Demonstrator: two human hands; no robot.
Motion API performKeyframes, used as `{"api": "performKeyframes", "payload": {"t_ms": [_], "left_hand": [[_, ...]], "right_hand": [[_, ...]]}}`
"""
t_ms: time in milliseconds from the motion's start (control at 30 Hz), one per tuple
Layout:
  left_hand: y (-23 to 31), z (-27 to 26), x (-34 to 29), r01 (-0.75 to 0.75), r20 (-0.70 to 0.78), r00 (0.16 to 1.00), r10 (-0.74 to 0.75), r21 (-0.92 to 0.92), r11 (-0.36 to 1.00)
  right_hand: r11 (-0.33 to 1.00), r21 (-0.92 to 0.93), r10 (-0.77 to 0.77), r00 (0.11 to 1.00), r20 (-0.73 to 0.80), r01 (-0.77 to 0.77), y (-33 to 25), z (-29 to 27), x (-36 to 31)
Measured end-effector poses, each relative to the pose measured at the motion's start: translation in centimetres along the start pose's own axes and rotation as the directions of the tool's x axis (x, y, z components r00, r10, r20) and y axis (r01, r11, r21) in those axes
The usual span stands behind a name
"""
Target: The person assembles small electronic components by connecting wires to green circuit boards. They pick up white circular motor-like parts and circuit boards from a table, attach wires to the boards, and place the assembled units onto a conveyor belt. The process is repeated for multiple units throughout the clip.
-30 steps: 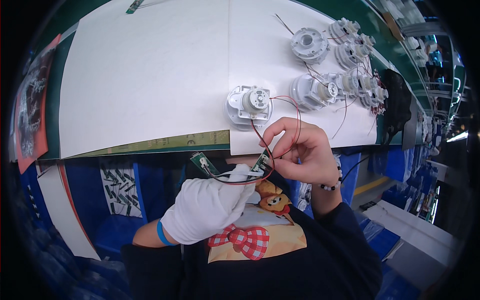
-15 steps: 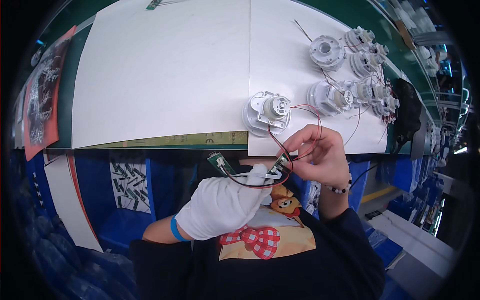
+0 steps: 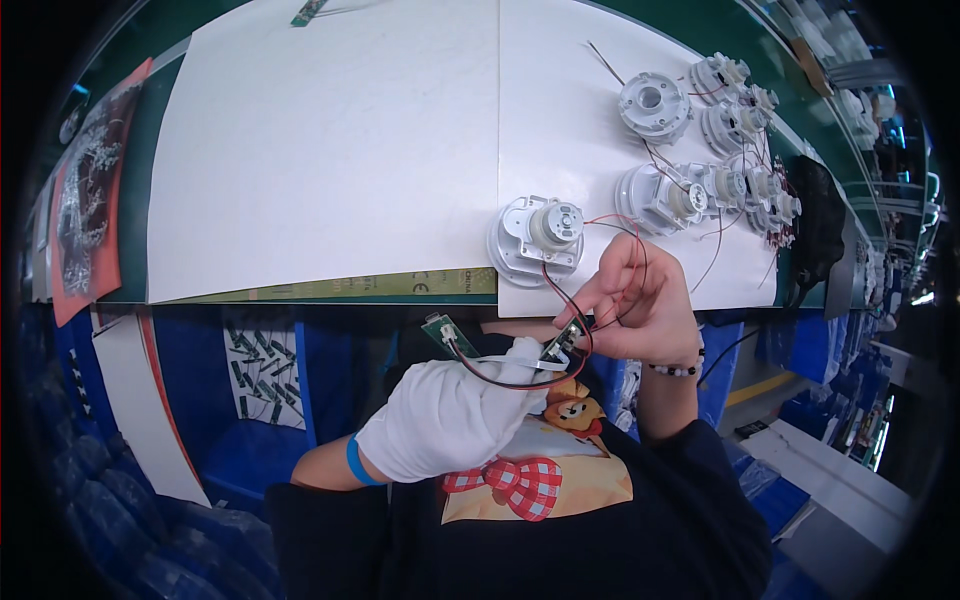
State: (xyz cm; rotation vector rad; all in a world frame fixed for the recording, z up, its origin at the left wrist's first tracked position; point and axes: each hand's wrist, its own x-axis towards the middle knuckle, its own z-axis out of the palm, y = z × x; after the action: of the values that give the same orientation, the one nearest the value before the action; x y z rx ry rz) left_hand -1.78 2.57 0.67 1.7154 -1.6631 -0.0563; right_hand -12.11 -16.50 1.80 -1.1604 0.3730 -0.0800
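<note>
My left hand (image 3: pixel 440 415), in a white glove, is closed on a small green circuit board (image 3: pixel 562 342) in front of the table edge. A second green circuit board (image 3: pixel 447 336) sticks out by the same hand, linked by a cable of black, red and white wires (image 3: pixel 500 380). My bare right hand (image 3: pixel 645 305) pinches thin red and black wires at the first board's end; the fingers partly hide their tips. These wires run up to a white motor unit (image 3: pixel 538 240) with a silver motor, standing just beyond on the table.
Several more white motor units (image 3: pixel 660 195) with loose wires crowd the right of the white-covered table (image 3: pixel 330 150). A black object (image 3: pixel 812 220) lies at the right edge. An orange-backed bag (image 3: pixel 92 190) is at far left. Below, circuit boards (image 3: pixel 265 375) fill a blue bin.
Both hands stay at the board, shifting only slightly. The right fingers have closed in a little at the board's end. The whole view has drifted slightly.
</note>
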Motion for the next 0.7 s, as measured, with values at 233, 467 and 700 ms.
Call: {"api": "performKeyframes", "payload": {"t_ms": [233, 467, 700], "left_hand": [[-0.1, -0.1, -0.1, 0.009, 0.034, 0.999, -0.008, -0.023, 1.0], [-0.2, -0.4, 0.2, 0.073, -0.021, 0.997, -0.075, -0.083, 0.994], [0.2, -1.4, 0.3, 0.088, 0.037, 0.996, -0.087, -0.048, 0.995]], "right_hand": [[0.997, 0.014, -0.074, 0.997, 0.022, 0.074, 1.4, -0.1, -0.3], [0.99, 0.138, -0.019, 1.0, -0.018, 0.022, 1.4, 0.8, -0.5], [0.972, 0.189, -0.154, 0.987, 0.041, 0.144, 1.0, 0.8, -1.0]]}}
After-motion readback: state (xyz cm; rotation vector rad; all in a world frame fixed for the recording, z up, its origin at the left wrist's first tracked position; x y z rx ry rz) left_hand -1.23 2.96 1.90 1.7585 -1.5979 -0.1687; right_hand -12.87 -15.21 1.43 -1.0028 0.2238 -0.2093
